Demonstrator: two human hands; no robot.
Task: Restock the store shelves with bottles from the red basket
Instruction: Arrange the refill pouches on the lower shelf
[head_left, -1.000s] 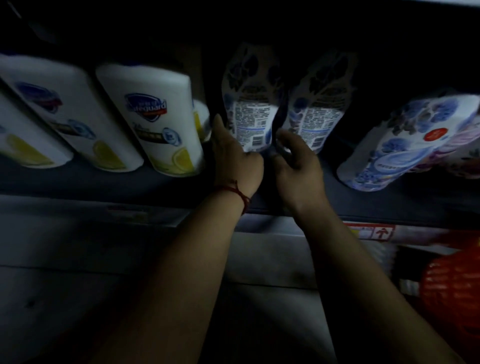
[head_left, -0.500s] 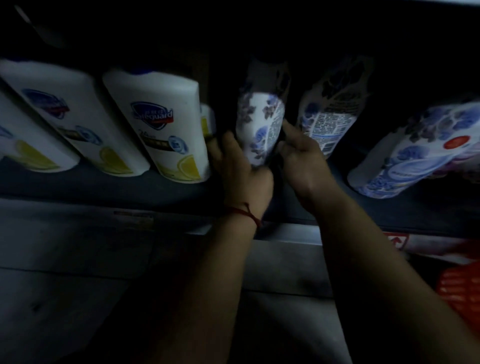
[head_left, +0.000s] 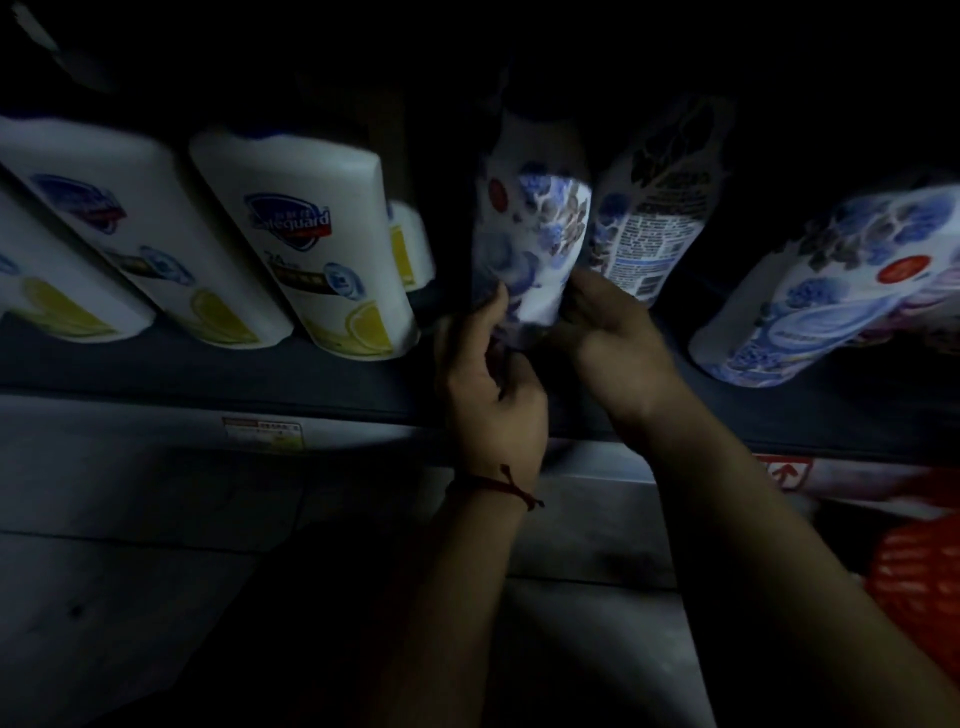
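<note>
A white bottle with blue flowers (head_left: 530, 244) stands on the dark shelf (head_left: 208, 374), its front label now facing me. My left hand (head_left: 488, 384) holds its base from the left, fingers curled on it. From the right, my right hand (head_left: 608, 332) grips the same base. Just right of it stands a second flowered bottle (head_left: 654, 218) with its back label showing. The red basket (head_left: 919, 577) shows at the lower right edge. The scene is very dim.
White Safeguard bottles with lemon labels (head_left: 306, 244) line the shelf to the left. Another flowered bottle (head_left: 831, 291) leans at the right. A price tag (head_left: 262, 431) sits on the shelf's front edge, and grey floor lies below.
Both hands have turned the flowered bottle about its axis, from back label to front label. The view has shifted slightly.
</note>
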